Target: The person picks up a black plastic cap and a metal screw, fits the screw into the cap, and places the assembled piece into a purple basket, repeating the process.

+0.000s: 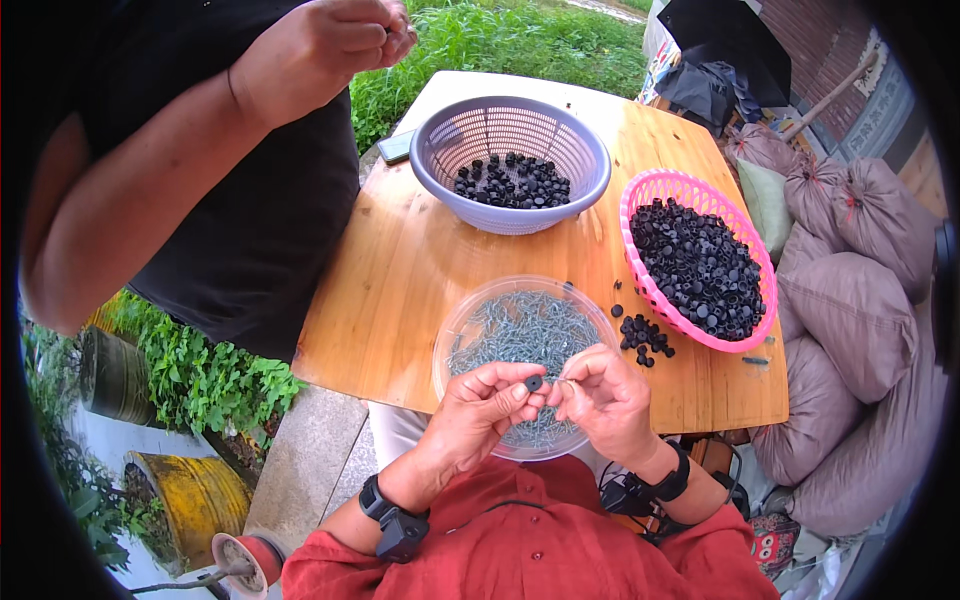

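— Which step is this?

— Joining, I judge: the left hand (478, 405) pinches a small black cap (533, 382) over the clear bowl (455, 330) of screws (525, 325); the right hand (605, 395), beside it, nips a thin screw (567, 381).

— Next?

— Line the screw up with the cap's hole.
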`<act>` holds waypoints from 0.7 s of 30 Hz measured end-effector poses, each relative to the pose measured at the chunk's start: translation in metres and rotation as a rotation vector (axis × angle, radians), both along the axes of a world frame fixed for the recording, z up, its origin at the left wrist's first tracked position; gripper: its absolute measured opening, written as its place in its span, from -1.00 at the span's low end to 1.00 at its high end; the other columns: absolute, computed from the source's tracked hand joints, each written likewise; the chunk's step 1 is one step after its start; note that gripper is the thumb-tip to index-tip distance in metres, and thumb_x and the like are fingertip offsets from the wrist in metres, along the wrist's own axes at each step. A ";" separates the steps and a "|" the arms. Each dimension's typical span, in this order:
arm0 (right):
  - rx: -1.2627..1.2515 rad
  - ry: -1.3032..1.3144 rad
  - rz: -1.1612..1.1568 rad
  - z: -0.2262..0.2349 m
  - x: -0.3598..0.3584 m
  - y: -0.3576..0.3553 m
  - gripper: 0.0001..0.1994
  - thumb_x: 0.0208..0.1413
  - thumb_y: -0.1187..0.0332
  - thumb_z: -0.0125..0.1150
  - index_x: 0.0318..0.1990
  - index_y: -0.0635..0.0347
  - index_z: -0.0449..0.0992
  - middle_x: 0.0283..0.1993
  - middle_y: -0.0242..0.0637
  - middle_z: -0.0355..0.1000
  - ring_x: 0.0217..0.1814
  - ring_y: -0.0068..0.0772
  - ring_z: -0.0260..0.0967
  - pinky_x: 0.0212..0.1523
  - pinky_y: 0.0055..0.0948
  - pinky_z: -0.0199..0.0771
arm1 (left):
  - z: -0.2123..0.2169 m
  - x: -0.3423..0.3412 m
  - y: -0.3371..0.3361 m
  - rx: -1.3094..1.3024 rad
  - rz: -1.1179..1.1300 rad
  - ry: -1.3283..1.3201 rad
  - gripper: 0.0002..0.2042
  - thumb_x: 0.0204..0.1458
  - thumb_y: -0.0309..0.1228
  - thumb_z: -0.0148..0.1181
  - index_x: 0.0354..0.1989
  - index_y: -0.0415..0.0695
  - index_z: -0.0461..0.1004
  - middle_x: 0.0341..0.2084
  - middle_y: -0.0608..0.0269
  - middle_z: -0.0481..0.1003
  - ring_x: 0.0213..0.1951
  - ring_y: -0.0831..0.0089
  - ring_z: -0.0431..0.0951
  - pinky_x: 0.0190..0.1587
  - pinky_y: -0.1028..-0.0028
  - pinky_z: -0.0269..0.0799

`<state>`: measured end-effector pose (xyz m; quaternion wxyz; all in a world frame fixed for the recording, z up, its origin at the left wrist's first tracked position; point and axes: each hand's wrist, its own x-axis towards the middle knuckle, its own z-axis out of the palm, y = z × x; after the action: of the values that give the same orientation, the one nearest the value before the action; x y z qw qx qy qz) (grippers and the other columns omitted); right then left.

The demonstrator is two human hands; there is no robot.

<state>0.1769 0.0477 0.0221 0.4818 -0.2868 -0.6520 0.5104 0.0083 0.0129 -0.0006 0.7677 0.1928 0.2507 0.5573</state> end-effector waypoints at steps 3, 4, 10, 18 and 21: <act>0.000 -0.064 0.059 0.001 0.005 0.000 -0.90 -0.02 0.68 0.03 -0.33 0.35 0.34 -0.32 -0.26 0.29 -0.32 -0.49 0.41 -0.38 -0.59 0.51 | 0.003 -0.001 -0.002 0.012 -0.002 0.003 -0.77 0.02 -0.59 0.06 -0.12 -0.28 0.41 -0.30 0.10 0.49 -0.29 0.45 0.51 -0.21 0.55 0.47; -0.001 -0.064 0.061 0.000 0.005 0.000 -0.90 -0.02 0.68 0.03 -0.33 0.35 0.34 -0.32 -0.26 0.29 -0.32 -0.49 0.41 -0.38 -0.59 0.51 | 0.001 -0.001 -0.002 0.012 0.001 0.003 -0.77 0.02 -0.59 0.06 -0.12 -0.28 0.41 -0.30 0.10 0.49 -0.29 0.45 0.51 -0.21 0.55 0.47; 0.020 -0.123 0.018 -0.004 0.004 -0.003 -0.89 -0.04 0.66 0.05 -0.32 0.35 0.35 -0.29 -0.23 0.34 -0.32 -0.52 0.42 -0.37 -0.60 0.51 | -0.001 0.002 -0.003 0.250 0.081 0.398 -0.75 -0.02 -0.62 0.12 -0.12 -0.26 0.42 -0.31 0.25 0.47 -0.25 0.55 0.49 -0.14 0.57 0.43; -0.065 -0.105 -0.007 -0.010 0.002 -0.008 -0.89 -0.04 0.66 0.07 -0.32 0.35 0.36 -0.31 -0.25 0.37 -0.34 -0.53 0.44 -0.37 -0.60 0.51 | 0.004 0.004 -0.004 0.303 0.130 0.534 -0.78 -0.04 -0.65 0.13 -0.17 -0.28 0.42 -0.30 0.28 0.42 -0.27 0.59 0.47 -0.17 0.61 0.40; -0.105 -0.050 0.014 -0.010 0.003 -0.008 -0.89 -0.03 0.65 0.07 -0.31 0.35 0.35 -0.34 -0.27 0.37 -0.37 -0.53 0.44 -0.38 -0.61 0.50 | -0.008 -0.002 -0.001 0.113 0.018 0.274 -0.80 -0.02 -0.61 0.12 -0.18 -0.27 0.43 -0.34 0.26 0.46 -0.32 0.58 0.47 -0.22 0.60 0.41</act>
<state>0.1799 0.0395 0.0123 0.4461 -0.3198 -0.6381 0.5400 0.0064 0.0118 -0.0085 0.7091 0.3079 0.3233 0.5458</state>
